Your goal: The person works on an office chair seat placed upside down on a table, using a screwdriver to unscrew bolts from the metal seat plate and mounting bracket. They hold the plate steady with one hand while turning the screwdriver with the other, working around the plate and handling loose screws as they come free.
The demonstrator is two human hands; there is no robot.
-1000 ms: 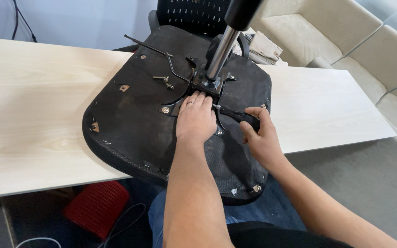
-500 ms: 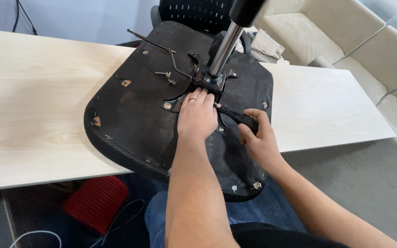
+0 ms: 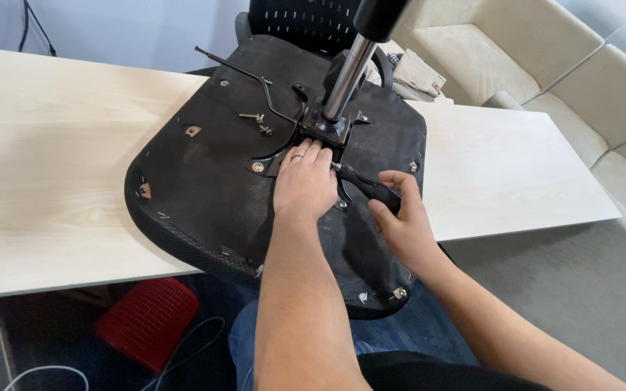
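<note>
An upturned black chair seat (image 3: 211,181) lies on a pale wooden table (image 3: 52,145), its underside facing up. A chrome gas-lift column (image 3: 343,72) rises from the black metal mounting plate (image 3: 324,130) at the seat's middle. My left hand (image 3: 304,185) rests flat on the seat, fingertips against the plate's near edge, a ring on one finger. My right hand (image 3: 400,221) grips the black handle of a screwdriver (image 3: 367,187), whose tip points toward the plate beside my left fingers. Loose bolts (image 3: 255,119) lie on the seat to the left of the plate.
A thin black lever rod (image 3: 237,69) runs across the seat's far left. A black chair back (image 3: 298,14) stands behind the table. A beige sofa (image 3: 545,65) fills the right, with papers (image 3: 414,72) near it. A red basket (image 3: 143,322) and cables sit under the table.
The view has shifted slightly, so the seat and both hands sit a little lower in frame. My hands keep the same hold on the seat and screwdriver.
</note>
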